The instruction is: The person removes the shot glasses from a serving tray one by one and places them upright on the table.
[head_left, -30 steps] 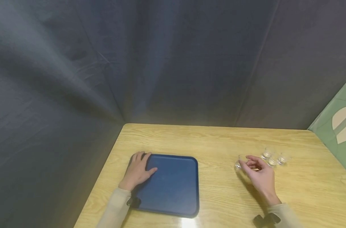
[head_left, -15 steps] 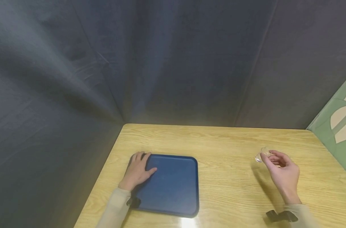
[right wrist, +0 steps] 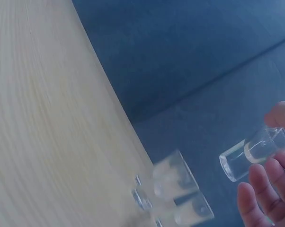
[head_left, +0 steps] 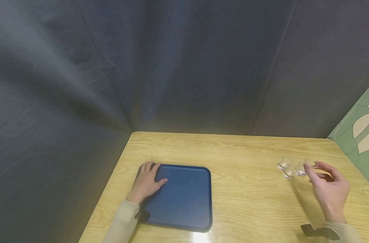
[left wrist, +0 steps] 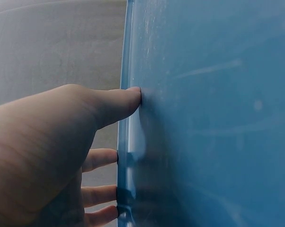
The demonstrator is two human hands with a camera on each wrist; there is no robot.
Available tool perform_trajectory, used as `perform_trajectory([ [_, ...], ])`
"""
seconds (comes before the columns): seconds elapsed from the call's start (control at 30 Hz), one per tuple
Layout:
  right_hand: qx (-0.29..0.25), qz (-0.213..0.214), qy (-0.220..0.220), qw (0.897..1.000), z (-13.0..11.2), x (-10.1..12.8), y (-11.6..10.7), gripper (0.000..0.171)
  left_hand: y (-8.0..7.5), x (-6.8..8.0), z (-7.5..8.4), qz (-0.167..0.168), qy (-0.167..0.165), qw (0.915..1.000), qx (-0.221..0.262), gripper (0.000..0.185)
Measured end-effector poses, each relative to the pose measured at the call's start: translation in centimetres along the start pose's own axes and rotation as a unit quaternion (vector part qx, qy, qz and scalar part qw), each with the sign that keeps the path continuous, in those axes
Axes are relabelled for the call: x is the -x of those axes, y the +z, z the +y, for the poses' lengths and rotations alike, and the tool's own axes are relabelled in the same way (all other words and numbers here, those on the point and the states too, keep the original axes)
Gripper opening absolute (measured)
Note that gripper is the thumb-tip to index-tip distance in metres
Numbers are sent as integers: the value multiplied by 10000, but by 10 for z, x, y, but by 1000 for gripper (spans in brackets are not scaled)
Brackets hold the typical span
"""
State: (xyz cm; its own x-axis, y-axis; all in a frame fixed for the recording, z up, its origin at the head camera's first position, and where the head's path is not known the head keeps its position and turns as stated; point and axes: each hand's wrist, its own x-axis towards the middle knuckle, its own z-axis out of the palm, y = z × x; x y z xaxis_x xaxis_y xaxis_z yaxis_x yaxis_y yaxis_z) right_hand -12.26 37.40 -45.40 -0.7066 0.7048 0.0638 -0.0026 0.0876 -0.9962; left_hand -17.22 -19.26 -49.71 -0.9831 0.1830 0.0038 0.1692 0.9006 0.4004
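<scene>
On the pale wooden table (head_left: 233,152), the right hand (head_left: 330,189) is pinching a small clear glass cup (right wrist: 253,153) beside three others (head_left: 290,168); the left hand (head_left: 146,182), fingers relaxed, is resting on the dark blue rectangular plastic tray (head_left: 184,199).

I count four small clear glasses: three stand bunched on the table (head_left: 233,152) at my two o'clock, glass one (head_left: 283,163), glass two (head_left: 289,171) and glass three (head_left: 300,168), and a fourth glass (right wrist: 253,152) sits in my right hand (head_left: 330,189). One blue tray (head_left: 184,199) lies at eleven o'clock.
</scene>
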Motion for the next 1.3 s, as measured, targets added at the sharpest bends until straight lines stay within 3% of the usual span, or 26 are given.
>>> perform_trajectory([
  [0.13, 256, -51, 112, 9996, 7, -3, -9, 23, -1, 1, 1, 44, 33, 10000, -3, 74],
  [0.57, 231, -764, 508, 9955, 39, -16, -23, 21, 0, 1, -1, 18, 22, 10000, -66, 75],
  [1.13, 151, -1171, 671, 9907, 59, -15, -17, 21, -1, 0, 1, 30, -17, 10000, -28, 75],
  [1.3, 417, -1206, 630, 9898, 61, -16, -16, 22, -1, 1, 0, 33, -5, 10000, -28, 75],
])
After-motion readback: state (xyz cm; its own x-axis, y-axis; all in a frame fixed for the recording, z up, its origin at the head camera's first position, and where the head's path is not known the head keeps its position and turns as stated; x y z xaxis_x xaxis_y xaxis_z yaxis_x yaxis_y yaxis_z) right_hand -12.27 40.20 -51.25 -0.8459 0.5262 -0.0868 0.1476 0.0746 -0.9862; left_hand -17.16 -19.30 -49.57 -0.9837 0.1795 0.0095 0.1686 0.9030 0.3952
